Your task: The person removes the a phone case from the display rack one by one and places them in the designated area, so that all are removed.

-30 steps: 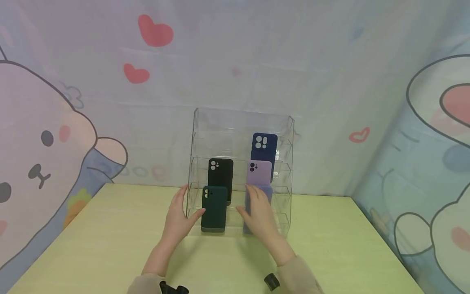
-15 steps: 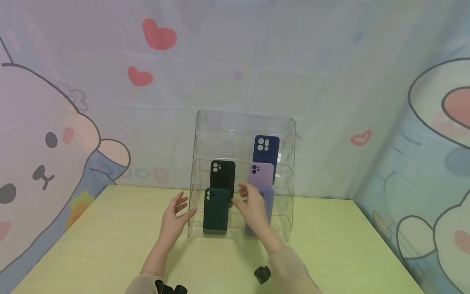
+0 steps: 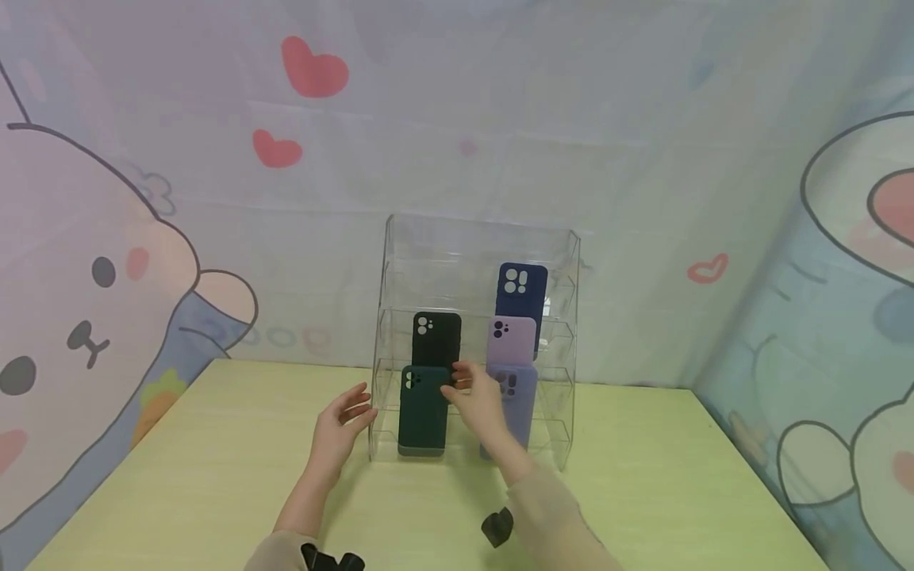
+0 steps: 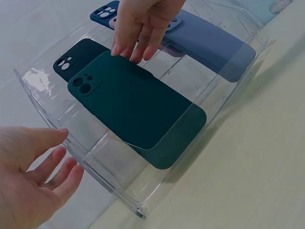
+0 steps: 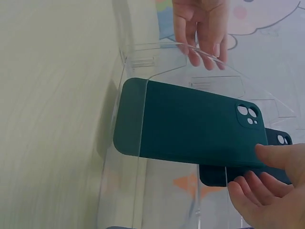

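A dark green phone case leans in the lowest front tier of a clear acrylic rack, with a black phone case behind it. My right hand is at the green case's upper right edge. Its thumb overlaps the case's front in the right wrist view, while the fingers lie beside that edge, near the black case. At the rack's left side panel is my left hand, fingers loosely bent and nothing held; in the left wrist view the thumb tip meets the panel's edge.
On the rack's right side stand a navy phone case, a lilac phone case and a periwinkle phone case, one in front of another. The rack rests on a pale yellow table before a printed cloth backdrop.
My right hand has moved left from in front of the periwinkle case to the green case's edge. My left hand has drawn slightly back, to the outside of the rack's left panel.
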Tool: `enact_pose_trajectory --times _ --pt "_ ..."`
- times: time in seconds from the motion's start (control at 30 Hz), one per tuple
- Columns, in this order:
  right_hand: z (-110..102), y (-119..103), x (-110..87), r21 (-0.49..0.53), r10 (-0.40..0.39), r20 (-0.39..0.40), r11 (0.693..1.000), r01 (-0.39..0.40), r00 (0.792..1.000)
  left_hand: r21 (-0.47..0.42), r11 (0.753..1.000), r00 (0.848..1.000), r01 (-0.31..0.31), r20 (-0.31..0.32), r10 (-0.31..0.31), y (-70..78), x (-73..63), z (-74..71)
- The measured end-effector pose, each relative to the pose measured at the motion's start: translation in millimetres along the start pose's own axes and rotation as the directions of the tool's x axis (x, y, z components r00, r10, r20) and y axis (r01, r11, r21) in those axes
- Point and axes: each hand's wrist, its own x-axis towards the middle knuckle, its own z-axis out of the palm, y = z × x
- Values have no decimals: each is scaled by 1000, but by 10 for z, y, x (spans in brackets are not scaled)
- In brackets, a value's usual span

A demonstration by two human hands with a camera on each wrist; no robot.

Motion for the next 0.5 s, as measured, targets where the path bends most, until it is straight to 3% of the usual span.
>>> enact_pose_trajectory --times 0.5 --pt "129 125 -14 44 47 -35 998 -45 998 -120 990 997 68 46 -63 -73 15 -17"
